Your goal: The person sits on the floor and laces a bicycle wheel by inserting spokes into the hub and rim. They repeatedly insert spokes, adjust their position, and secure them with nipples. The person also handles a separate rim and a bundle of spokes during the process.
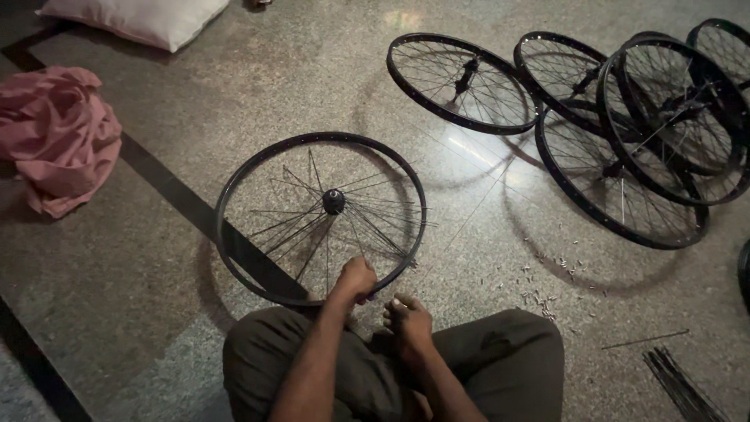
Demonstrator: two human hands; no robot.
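Note:
A black bicycle wheel rim [234,168] lies flat on the stone floor in front of me, with a hub [333,201] in the middle and loose, uneven spokes fanning from it. My left hand [355,277] is closed on the near edge of this rim, where a spoke meets it. My right hand [408,316] sits just to the right and nearer to me, above my lap, with fingers bunched together. Whether it pinches something small is too dark to tell. My knees in dark trousers [500,359] frame the bottom of the view.
Several spoked wheels [625,125] lie overlapping at the back right. Small metal nipples [547,285] are scattered on the floor to my right, and a bundle of loose spokes [680,383] lies at the bottom right. A pink cloth [55,133] and a pillow [141,19] sit at the left.

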